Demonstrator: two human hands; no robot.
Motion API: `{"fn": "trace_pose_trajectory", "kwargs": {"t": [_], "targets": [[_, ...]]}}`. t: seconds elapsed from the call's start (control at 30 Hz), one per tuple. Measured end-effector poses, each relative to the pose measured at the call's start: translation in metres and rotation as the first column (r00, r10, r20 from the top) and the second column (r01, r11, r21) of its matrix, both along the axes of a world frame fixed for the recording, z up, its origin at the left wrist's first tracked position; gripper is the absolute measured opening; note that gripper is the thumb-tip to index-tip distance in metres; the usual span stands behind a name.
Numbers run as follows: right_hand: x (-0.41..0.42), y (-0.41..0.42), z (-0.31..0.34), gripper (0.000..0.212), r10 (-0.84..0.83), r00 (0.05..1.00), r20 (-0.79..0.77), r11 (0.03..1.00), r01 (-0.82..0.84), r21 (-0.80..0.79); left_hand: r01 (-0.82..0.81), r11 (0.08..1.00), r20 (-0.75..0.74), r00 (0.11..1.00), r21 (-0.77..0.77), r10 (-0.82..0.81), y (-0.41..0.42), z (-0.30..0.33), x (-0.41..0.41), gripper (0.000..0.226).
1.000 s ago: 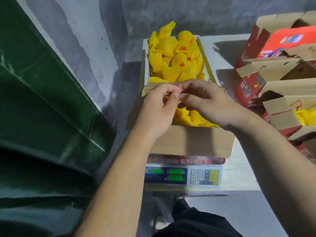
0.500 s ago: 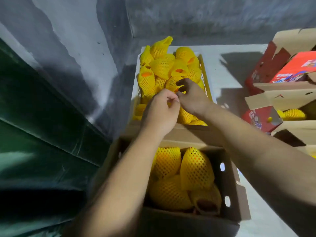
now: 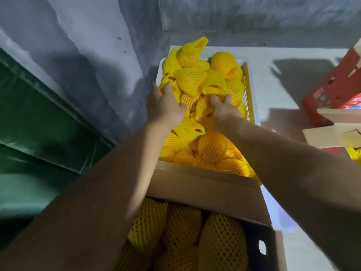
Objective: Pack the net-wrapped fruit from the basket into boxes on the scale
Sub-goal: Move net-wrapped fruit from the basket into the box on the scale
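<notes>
A yellow plastic basket (image 3: 249, 94) at the back of the table is heaped with fruit in yellow foam nets (image 3: 190, 79). Both my hands are in the pile. My left hand (image 3: 166, 108) grips a wrapped fruit near the basket's left edge, fingertips buried among the nets. Over a wrapped fruit in the middle, my right hand (image 3: 222, 112) has its fingers curled. Close to me stands an open cardboard box (image 3: 205, 190) with its far flap raised, and several wrapped fruit (image 3: 183, 229) lie in it. The scale is hidden under the box.
Red printed cartons (image 3: 330, 94) with open brown flaps (image 3: 332, 133) stand at the right. The white table top (image 3: 277, 79) runs between them and the basket. A green tarpaulin (image 3: 39, 124) and a grey wall (image 3: 88, 45) close off the left side.
Both hands have moved forward from the box's far flap into the basket pile and taken hold of wrapped fruit. The camera has tipped closer over the box and basket.
</notes>
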State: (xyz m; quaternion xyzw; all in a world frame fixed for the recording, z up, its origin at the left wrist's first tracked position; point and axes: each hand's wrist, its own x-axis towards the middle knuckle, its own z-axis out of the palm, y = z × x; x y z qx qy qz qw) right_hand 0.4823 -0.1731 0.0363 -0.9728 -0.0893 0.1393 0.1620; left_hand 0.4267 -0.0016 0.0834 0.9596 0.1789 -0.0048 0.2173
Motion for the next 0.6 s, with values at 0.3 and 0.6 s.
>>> {"fn": "trace_pose_trajectory", "kwargs": {"t": [0.3, 0.6], "targets": [[0.002, -0.006, -0.014, 0.102, -0.004, 0.999, 0.053, 0.987, -0.005, 0.16, 0.092, 0.946, 0.077, 0.99, 0.311, -0.122, 0.015, -0.021, 0.021, 0.067], [-0.034, -0.024, -0.012, 0.087, -0.161, 0.973, 0.164, 0.761, 0.017, 0.648, 0.164, 0.982, 0.32, 0.939, -0.091, -0.127, 0.008, 0.012, -0.029, 0.067]]}}
